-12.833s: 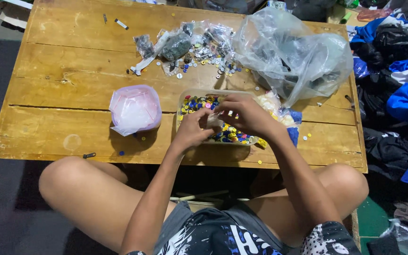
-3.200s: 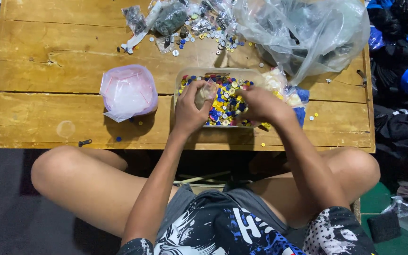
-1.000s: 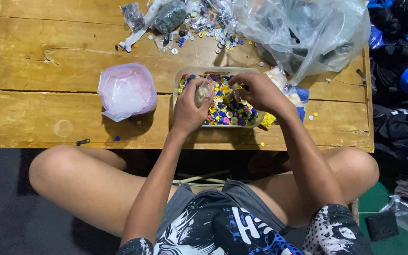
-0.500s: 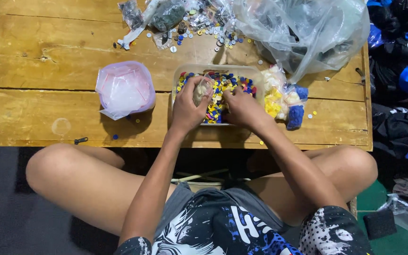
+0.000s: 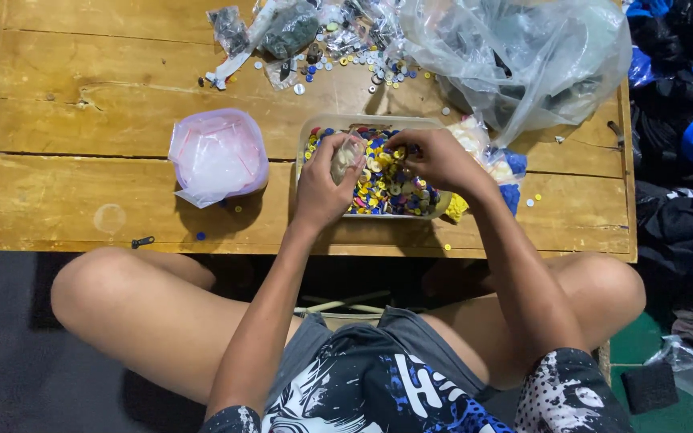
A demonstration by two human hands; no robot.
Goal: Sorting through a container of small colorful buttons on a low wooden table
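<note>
Wooden table [image 5: 82, 184]: hands [image 5: 435, 156] shifted deeper into tray [image 5: 318, 128].

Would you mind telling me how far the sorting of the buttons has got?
Done: nothing sorted shows that I can tell. In hand: the left hand holds a small pale bundle over the clear tray, while the right hand picks among the coloured buttons. Left: the tray remains heaped, and loose buttons lie beside the big plastic bag.
</note>
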